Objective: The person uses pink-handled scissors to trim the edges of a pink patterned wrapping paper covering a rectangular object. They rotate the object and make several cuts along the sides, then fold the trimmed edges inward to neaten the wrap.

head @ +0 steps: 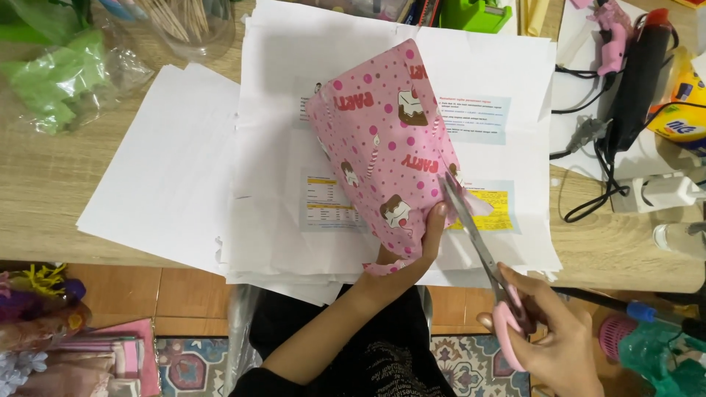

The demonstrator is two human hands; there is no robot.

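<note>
desk: wooden desk (44, 184) with a big spread of white sheets (169, 169) under the work, a couple with coloured printed panels showing.

wrap: pink party-print wrap (382, 154), dotted, with little cake and candle pictures. It sits about mid-desk on top of the sheets, folded or curled into a rounded, sleeve-like shape rather than lying flat, glossy side out. Can't tell if anything is inside it.

progress: looks to me like the cut is only just started. The blades are biting into the wrap's right edge near the lower corner, and a small flap hangs off beside the blades. The rest of that edge, up to the top, looks uncut, so most of the trimming seems left, I'd say. A short strip curls under the bottom end by the wrist.

left hand: left hand (419, 250) grips the lower end of the wrap, thumb up along its right side, other fingers tucked underneath and out of sight.

right hand: right hand (548, 334) closed round the pink handles, fingers through the loops.

scissors: scissors (478, 242) with blades parted a little, tips at the wrap's edge.

clutter: glue gun (610, 33) and black cables top right, green tape holder (478, 13) at the top, a clear bag of green stuff (59, 81) top left.
</note>
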